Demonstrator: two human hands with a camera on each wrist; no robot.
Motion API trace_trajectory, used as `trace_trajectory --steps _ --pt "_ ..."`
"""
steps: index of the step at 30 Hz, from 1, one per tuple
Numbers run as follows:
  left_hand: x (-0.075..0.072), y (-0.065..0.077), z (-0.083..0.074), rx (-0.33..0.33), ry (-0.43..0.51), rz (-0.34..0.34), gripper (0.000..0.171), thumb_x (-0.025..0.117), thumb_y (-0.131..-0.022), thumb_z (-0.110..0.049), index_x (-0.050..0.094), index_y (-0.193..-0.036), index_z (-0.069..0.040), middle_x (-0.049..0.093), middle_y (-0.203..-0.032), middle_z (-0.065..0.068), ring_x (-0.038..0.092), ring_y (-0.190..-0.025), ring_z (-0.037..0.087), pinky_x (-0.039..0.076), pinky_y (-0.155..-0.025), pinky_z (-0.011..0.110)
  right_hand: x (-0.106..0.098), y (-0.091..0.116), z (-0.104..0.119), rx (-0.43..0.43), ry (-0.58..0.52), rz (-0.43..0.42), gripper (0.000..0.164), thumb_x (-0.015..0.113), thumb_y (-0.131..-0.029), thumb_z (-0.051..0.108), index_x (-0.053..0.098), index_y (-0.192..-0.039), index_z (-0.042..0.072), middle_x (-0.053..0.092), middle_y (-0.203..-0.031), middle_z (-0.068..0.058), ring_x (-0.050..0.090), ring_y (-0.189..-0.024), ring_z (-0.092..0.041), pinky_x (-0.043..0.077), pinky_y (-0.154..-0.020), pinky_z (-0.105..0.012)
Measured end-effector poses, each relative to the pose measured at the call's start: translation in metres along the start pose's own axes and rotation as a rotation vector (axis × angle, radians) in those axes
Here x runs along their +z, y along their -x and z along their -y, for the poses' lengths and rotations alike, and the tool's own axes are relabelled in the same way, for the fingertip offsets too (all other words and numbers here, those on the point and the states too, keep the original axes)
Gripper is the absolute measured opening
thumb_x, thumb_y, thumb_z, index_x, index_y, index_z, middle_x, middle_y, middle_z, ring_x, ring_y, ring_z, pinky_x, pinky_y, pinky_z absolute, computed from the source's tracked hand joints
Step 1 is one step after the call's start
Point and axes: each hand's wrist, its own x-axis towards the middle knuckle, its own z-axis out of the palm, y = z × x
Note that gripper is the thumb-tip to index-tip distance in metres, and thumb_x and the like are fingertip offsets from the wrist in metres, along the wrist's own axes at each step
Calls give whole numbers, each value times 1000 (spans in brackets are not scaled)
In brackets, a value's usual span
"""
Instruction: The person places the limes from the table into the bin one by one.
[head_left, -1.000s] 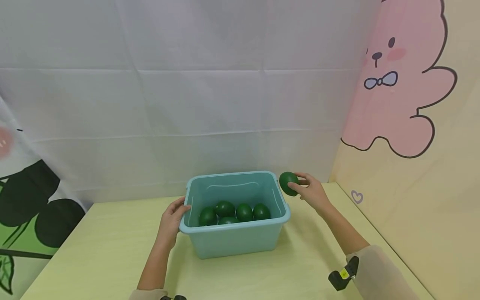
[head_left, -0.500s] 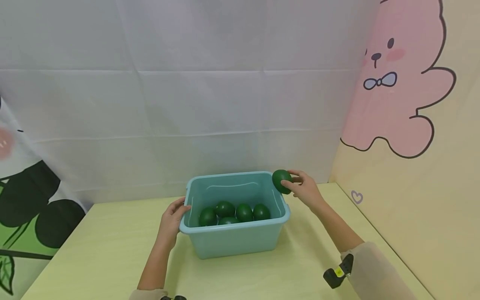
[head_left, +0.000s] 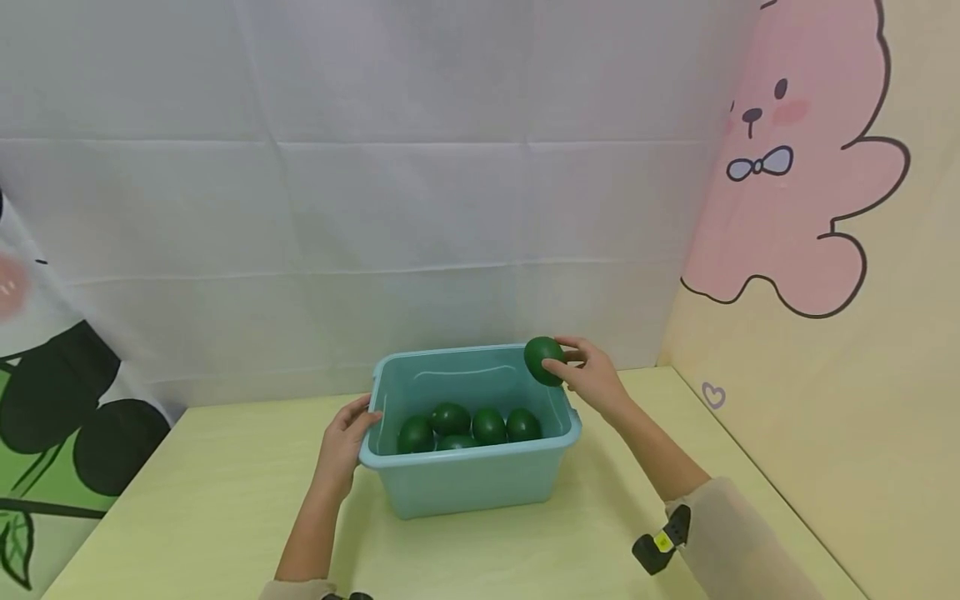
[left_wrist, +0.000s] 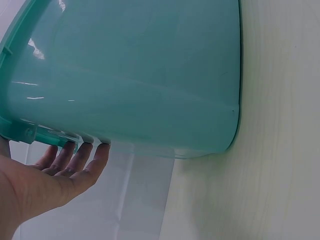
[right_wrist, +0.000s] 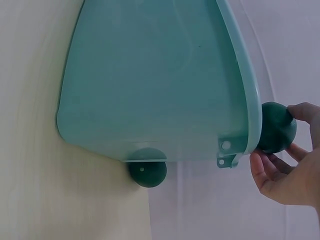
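A light-blue plastic bin [head_left: 472, 483] stands on the table, with several dark green avocados [head_left: 489, 426] lying in it. My left hand [head_left: 343, 446] grips the bin's left rim, thumb over the edge; in the left wrist view its fingers [left_wrist: 82, 162] lie against the outside near the rim. Between thumb and fingers, my right hand [head_left: 596, 379] pinches another avocado [head_left: 542, 361], held up over the bin's back right corner. The right wrist view shows that avocado [right_wrist: 276, 127] beside the rim, partly hidden by it.
One more avocado [right_wrist: 148, 174] sits behind the bin in the right wrist view, partly covered by the bin; the head view hides it. The pale yellow table [head_left: 225, 492] meets a white cloth [head_left: 390, 208] at the back and a printed wall [head_left: 825, 400] on the right.
My right hand has carried its avocado leftward, from outside the bin's right side to above its back right corner. The left hand and bin have stayed in place.
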Motion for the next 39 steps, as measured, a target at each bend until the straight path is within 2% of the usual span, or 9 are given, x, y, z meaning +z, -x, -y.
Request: trace_trajectory --steps 7,14,22,30,39 --pt "2 4 0 0 5 -4 50 49 -95 -23 36 -141 -8 42 -141 16 45 -122 30 46 -81 27 11 -1 4 -10 -26 24 56 64 -87 32 46 -136 14 56 -127 -18 59 -99 -28 53 -79 -41" --pt "3 6 -1 -1 5 -11 50 49 -95 -23 36 -141 -8 42 -141 15 45 -122 30 46 -79 24 24 -2 9 -4 -36 34 56 65 -87 32 46 -136 14 55 -127 -18 59 -99 -26 53 -76 -35" --pt "5 9 -1 -10 8 -15 50 49 -95 -23 36 -141 -9 41 -141 15 45 -122 29 46 -78 24 39 -3 11 -24 -44 45 55 65 -87 28 46 -136 10 56 -125 -19 58 -104 -30 53 -76 -37" --pt "5 12 0 -8 10 -15 51 48 -95 -23 35 -142 -9 41 -142 15 45 -122 30 46 -79 24 50 -5 11 -24 -61 54 55 66 -87 29 48 -135 10 56 -125 -20 57 -110 -31 53 -80 -41" --pt "5 10 1 -11 5 -17 50 48 -95 -23 36 -142 -9 41 -141 15 45 -122 30 46 -79 25 62 -10 5 10 -47 43 54 66 -87 32 49 -134 14 53 -129 -15 56 -110 -28 53 -78 -36"
